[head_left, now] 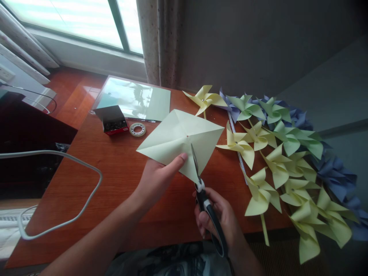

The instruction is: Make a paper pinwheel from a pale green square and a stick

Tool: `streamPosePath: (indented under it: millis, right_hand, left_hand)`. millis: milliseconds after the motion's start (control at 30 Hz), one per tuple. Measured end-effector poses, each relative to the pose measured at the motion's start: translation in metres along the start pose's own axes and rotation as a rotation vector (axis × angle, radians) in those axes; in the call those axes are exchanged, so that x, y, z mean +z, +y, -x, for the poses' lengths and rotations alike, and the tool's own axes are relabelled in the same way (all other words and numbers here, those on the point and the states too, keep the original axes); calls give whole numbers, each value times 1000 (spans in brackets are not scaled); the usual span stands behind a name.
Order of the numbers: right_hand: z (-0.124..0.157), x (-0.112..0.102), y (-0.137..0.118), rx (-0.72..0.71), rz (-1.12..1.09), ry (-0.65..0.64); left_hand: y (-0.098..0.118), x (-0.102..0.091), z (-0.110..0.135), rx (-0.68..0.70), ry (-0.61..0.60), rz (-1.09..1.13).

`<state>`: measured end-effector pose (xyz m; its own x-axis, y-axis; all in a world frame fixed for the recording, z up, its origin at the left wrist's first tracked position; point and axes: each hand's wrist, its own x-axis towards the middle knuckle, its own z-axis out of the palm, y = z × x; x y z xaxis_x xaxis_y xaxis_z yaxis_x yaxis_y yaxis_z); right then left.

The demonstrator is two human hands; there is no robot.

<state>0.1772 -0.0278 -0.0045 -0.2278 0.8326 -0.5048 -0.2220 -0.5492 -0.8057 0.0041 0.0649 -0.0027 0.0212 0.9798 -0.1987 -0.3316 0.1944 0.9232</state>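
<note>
My left hand [156, 178] pinches the near edge of a pale green square of paper [172, 138], creased along its diagonals and held above the wooden table [115, 180]. Black-handled scissors [205, 199] are gripped in my right hand [222, 220]; their blades run up into the paper from its near corner toward the centre.
Several yellow, green and blue paper pinwheels [283, 161] lie along the table's right side. A red box of pins [112, 120], a tape roll [137, 129] and a sheet pack [135, 99] sit at the back left. A white cable [86, 168] loops at left.
</note>
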Motion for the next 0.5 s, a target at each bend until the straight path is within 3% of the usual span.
streamPosePath:
  millis: [133,300,367,500]
  right_hand:
    - [7,-11,7,13,91,32]
    - [10,-38,-2,-145,122,175]
    - [6,-49,-10,-233,125,235]
    - [-9,-65,-28,-379,138,314]
  left_hand:
    - [4,-8,-4,26,113,48]
    - [9,-11,-6,-5,137,98]
    - [13,-11,-6,-56,70,136]
    - [19,-16,-3,-258,-190,145]
